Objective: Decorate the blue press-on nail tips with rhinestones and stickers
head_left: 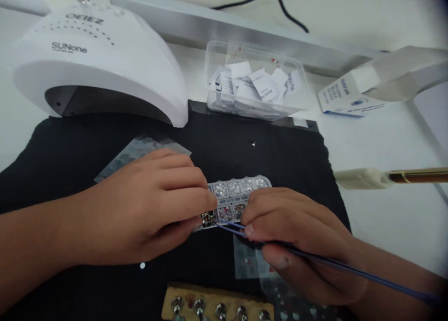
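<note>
The left hand (pixel 147 209) rested on a compartmented rhinestone box (pixel 235 196) on the black mat (pixel 70 157), while the right hand (pixel 301 241) pinched blue tweezers (pixel 336 265) at its near edge.

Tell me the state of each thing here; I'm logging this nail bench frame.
Left hand: resting on the bead box, steadying it.
Right hand: gripping the tweezers.
Tweezers: tips at a near compartment of the box.
Bead box: lying flat on the black mat, compartments filled.
Nail lamp: standing, no light visible inside.
Clear tub: lidless, holding white packets.
</note>
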{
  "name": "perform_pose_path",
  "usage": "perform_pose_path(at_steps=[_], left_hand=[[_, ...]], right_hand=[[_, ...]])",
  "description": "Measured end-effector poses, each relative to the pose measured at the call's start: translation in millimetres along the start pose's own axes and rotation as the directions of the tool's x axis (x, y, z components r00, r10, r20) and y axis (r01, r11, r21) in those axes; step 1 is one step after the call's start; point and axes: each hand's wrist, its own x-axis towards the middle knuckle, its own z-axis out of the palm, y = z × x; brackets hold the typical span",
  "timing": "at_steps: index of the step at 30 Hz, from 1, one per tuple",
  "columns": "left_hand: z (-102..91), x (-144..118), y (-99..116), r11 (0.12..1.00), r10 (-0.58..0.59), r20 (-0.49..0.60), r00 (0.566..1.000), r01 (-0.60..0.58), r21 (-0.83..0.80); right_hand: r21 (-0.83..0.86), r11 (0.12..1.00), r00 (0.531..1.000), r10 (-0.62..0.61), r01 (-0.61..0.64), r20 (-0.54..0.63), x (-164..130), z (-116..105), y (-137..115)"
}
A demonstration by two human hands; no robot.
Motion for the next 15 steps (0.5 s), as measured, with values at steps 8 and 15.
perform_pose_path(at_steps=[8, 15], left_hand=[[1.6, -0.5, -0.7, 1.000, 0.002, 0.002, 1.000, -0.002, 0.011], [1.6, -0.4, -1.3, 1.000, 0.004, 0.000, 1.000, -0.004, 0.000]], right_hand=[[-0.027, 1.000, 1.000, -0.006, 0.006, 0.002, -0.3, -0.8, 0.1], [-0.014, 1.000, 1.000, 0.007, -0.007, 0.015, 0.7, -1.5, 0.6]])
